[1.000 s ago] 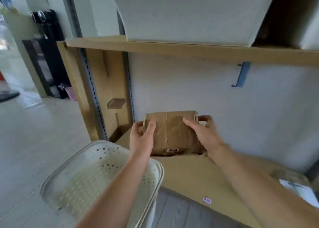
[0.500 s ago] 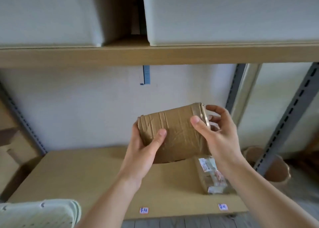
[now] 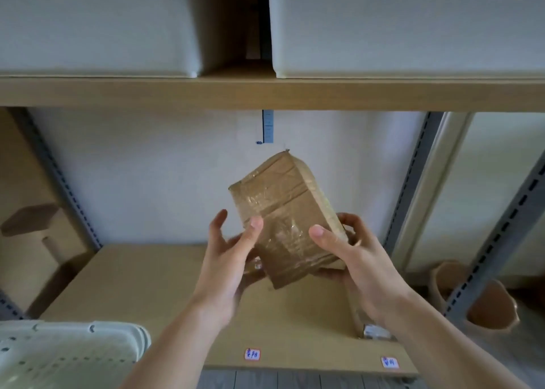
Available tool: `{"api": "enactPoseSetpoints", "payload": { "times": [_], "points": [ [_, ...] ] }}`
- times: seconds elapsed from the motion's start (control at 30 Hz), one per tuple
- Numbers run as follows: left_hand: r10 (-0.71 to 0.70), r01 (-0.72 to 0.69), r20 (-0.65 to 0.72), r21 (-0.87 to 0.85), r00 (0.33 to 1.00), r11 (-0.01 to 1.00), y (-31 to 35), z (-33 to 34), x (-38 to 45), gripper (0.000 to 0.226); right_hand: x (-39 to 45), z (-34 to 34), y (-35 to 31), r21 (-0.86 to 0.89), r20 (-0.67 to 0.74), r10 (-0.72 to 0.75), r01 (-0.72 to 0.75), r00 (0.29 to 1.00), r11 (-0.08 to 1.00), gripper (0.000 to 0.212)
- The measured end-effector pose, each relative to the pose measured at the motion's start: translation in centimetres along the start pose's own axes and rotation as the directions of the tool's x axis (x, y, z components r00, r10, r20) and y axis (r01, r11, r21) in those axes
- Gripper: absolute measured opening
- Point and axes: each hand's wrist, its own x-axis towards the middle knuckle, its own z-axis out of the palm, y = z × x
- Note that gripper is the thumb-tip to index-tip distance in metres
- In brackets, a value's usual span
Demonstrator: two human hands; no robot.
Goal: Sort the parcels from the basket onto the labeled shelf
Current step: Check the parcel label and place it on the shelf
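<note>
Since half a second ago the brown cardboard parcel wrapped in clear tape (image 3: 284, 220) has been turned from lying level to standing tilted on end, its top corner leaning left and up toward the small blue bracket (image 3: 267, 126) on the white back wall. It is held in the air above the lower tan wooden shelf board (image 3: 141, 282), touching nothing but the hands. The left hand (image 3: 228, 262) grips the parcel's lower left edge, thumb pressed on the front face and fingers partly spread behind it. The right hand (image 3: 358, 259) is closed around the lower right corner, thumb on the front, fingers curled behind. Two small white labels with handwritten marks (image 3: 252, 354) sit on the shelf board's front edge. A second taped package (image 3: 373, 328) lies on the shelf, mostly hidden under the right wrist. The white perforated plastic basket (image 3: 65, 356) is at lower left. Two pale grey storage bins (image 3: 398, 26) stand on the upper shelf.
</note>
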Motion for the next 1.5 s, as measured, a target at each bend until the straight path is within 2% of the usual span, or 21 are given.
{"api": "enactPoseSetpoints", "payload": {
  "times": [0.1,0.2,0.3,0.4,0.43,0.5,0.57,0.6,0.67,0.77,0.8,0.87,0.93,1.0,1.1,1.17,1.23,1.33,1.37,1.43,1.5],
  "points": [
    [0.023,-0.025,0.019,0.084,1.000,0.996,-0.5,0.0,0.1,0.035,0.4,0.6,-0.3,-0.062,0.036,-0.003,0.006,0.999,0.998,0.079],
    [0.100,-0.099,-0.010,0.065,0.995,0.993,-0.2,-0.6,0.5,0.039,0.9,0.7,-0.1,-0.020,0.097,0.048,-0.046,0.994,0.999,0.081],
    [0.151,-0.146,-0.058,0.088,0.987,0.985,-0.2,-0.5,0.4,0.031,0.5,1.4,0.2,0.063,0.143,0.042,-0.052,0.989,0.997,0.065],
    [0.167,-0.159,-0.076,0.105,0.983,0.982,-0.6,0.0,0.3,0.028,-0.1,2.3,0.3,-0.046,0.090,-0.170,0.175,0.981,0.984,0.056],
    [0.118,-0.114,-0.045,0.082,0.992,0.990,-0.7,0.0,0.2,0.031,-0.4,2.5,0.3,-0.139,0.069,-0.247,0.255,0.967,0.957,0.062],
    [-0.102,0.102,0.101,0.003,0.990,0.995,-0.3,-0.3,0.0,0.045,-0.7,2.8,0.4,-0.272,0.054,-0.343,0.344,0.938,0.899,0.069],
    [-0.286,0.316,0.268,-0.077,0.920,0.946,0.0,-0.9,0.0,0.059,-0.8,2.7,0.6,-0.244,0.114,-0.370,0.387,0.922,0.889,0.060],
    [-0.305,0.346,0.284,-0.108,0.909,0.932,0.0,-1.1,0.1,0.060,-0.8,2.5,0.7,-0.173,0.131,-0.367,0.386,0.921,0.906,0.057],
    [-0.252,0.292,0.235,-0.155,0.939,0.944,-0.2,-1.3,0.6,0.064,-0.7,2.5,0.7,-0.029,0.059,-0.335,0.337,0.940,0.941,0.058],
    [-0.144,0.158,0.152,-0.085,0.978,0.984,-0.8,-0.9,0.1,0.083,-0.4,3.3,1.1,-0.068,-0.110,-0.332,0.326,0.937,0.943,0.054],
    [-0.126,0.138,0.148,-0.069,0.981,0.988,-1.1,-0.6,-0.3,0.079,-0.3,3.6,1.2,-0.130,-0.112,-0.349,0.334,0.930,0.933,0.056],
    [-0.091,0.107,0.170,-0.086,0.981,0.990,-1.0,0.2,-1.0,0.052,-0.2,3.7,1.3,-0.195,-0.136,-0.363,0.334,0.922,0.922,0.059],
    [-0.032,0.043,0.105,-0.105,0.994,0.994,-0.9,0.1,-0.7,0.038,0.4,3.1,0.9,-0.043,-0.213,-0.279,0.276,0.936,0.960,0.045],
    [0.031,-0.021,0.114,-0.084,0.993,0.996,-0.8,-0.3,-0.2,0.049,0.4,2.6,0.3,0.149,-0.232,-0.150,0.188,0.961,0.971,0.040],
    [0.001,0.059,0.282,-0.204,0.959,0.977,-0.8,-0.1,-0.3,0.045,-0.1,2.9,-0.1,0.115,-0.184,-0.112,0.135,0.977,0.984,0.017],
    [-0.084,0.169,0.301,-0.268,0.950,0.948,-0.9,0.1,-0.7,0.049,-0.4,3.4,0.1,0.026,-0.155,-0.121,0.127,0.980,0.992,0.012],
    [-0.104,0.195,0.286,-0.311,0.952,0.930,-1.1,0.1,-0.6,0.050,-0.4,3.1,0.4,-0.092,-0.126,-0.195,0.184,0.973,0.979,0.032],
    [-0.098,0.202,0.283,-0.367,0.954,0.908,-1.4,0.2,-0.4,0.047,-0.9,2.9,0.6,-0.382,0.009,-0.276,0.259,0.961,0.887,0.107],
    [-0.102,0.209,0.292,-0.365,0.951,0.907,-1.5,0.2,-0.4,0.049,-1.0,3.0,0.5,-0.424,0.052,-0.276,0.272,0.960,0.864,0.119],
    [-0.109,0.226,0.337,-0.331,0.935,0.916,-1.3,0.1,-0.7,0.054,-0.7,2.4,0.2,-0.398,0.139,-0.271,0.304,0.952,0.865,0.121],
    [-0.096,0.213,0.360,-0.301,0.928,0.930,-0.8,-0.2,-0.9,0.060,-0.2,0.9,-0.2,-0.237,0.263,-0.253,0.317,0.931,0.918,0.104]
  ]
}}
